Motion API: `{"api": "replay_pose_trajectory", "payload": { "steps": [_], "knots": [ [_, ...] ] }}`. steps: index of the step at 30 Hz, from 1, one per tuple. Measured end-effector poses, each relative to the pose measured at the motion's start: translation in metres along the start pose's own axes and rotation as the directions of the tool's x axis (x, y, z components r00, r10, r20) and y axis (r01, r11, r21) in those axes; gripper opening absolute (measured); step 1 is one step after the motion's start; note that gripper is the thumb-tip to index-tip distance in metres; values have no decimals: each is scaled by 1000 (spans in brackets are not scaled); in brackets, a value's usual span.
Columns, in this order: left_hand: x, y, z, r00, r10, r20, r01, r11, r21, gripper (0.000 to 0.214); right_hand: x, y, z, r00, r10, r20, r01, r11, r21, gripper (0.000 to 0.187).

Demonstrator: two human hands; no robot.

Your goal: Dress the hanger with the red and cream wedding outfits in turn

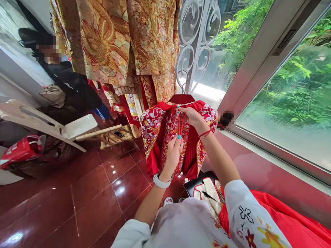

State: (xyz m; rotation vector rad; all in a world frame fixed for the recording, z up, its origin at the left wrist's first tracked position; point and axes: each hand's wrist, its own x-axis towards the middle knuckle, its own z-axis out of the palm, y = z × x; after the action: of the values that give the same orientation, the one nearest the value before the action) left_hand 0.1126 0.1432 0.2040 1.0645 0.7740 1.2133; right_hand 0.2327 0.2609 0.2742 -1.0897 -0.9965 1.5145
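Note:
A red embroidered jacket (152,129) with silver and gold patterns hangs in front of me on a dark red hanger (181,99), its metal hook near the window grille. Two thin red cords (180,124) run down the front of the jacket. My left hand (175,151), wearing a white watch, pinches the cord at mid-chest height. Up at the collar, my right hand (190,116) has its fingers closed on the top of the cord. Blue nail polish shows on both hands. The cord's lower end is partly hidden behind my left hand.
Gold embroidered garments (108,41) hang at the upper left. A bamboo stool (113,134) and a white chair (80,125) stand left, with a person in dark clothes (77,82) behind. Window frame (248,72) rises right. Red cloth (281,213) and cream pieces (207,189) lie lower right.

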Motion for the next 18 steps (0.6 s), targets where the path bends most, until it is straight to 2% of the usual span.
{"api": "replay_pose_trajectory", "payload": {
  "steps": [4, 5, 6, 7, 8, 9, 10, 11, 12, 13, 15, 18],
  "knots": [
    [10, -3, -17, 998, -38, 57, 37, 999, 18, 61, -16, 14, -19, 999, 28, 22, -23, 979, -202, 32],
    [13, -5, -23, 996, -55, 71, 54, 998, 19, 62, -22, 23, -27, 1000, -22, -8, 18, 959, -283, 33],
    [16, -6, -29, 994, -71, 86, 69, 997, 26, 63, -28, 31, -35, 991, -123, -50, 95, 922, -375, 30],
    [19, -7, -34, 991, -85, 106, 81, 996, 39, 63, -33, 40, -43, 960, -270, -78, 200, 853, -482, 24],
    [21, -6, -38, 987, -95, 127, 89, 995, 52, 62, -38, 48, -48, 898, -434, -69, 311, 738, -598, 20],
    [22, -5, -40, 984, -99, 146, 90, 994, 64, 61, -41, 54, -53, 816, -577, -13, 402, 584, -705, 20],
    [23, -3, -42, 982, -99, 163, 88, 993, 77, 60, -43, 60, -55, 736, -672, 84, 465, 411, -784, 23],
    [24, -1, -42, 979, -98, 178, 82, 992, 93, 59, -43, 63, -56, 675, -710, 199, 504, 247, -828, 23],
    [24, 0, -41, 976, -99, 194, 78, 991, 113, 58, -41, 65, -57, 637, -708, 305, 532, 118, -838, 22],
    [25, 2, -40, 974, -98, 203, 71, 988, 137, 57, -38, 65, -56, 615, -686, 390, 559, 30, -829, 21],
    [28, 3, -36, 977, -80, 195, 34, 973, 230, 54, -28, 63, -55, 600, -634, 488, 599, -47, -799, 29],
    [36, 7, -29, 983, -17, 180, -76, 866, 494, 47, -13, 56, -48, 632, -555, 540, 587, -112, -802, 40]
  ]
}}
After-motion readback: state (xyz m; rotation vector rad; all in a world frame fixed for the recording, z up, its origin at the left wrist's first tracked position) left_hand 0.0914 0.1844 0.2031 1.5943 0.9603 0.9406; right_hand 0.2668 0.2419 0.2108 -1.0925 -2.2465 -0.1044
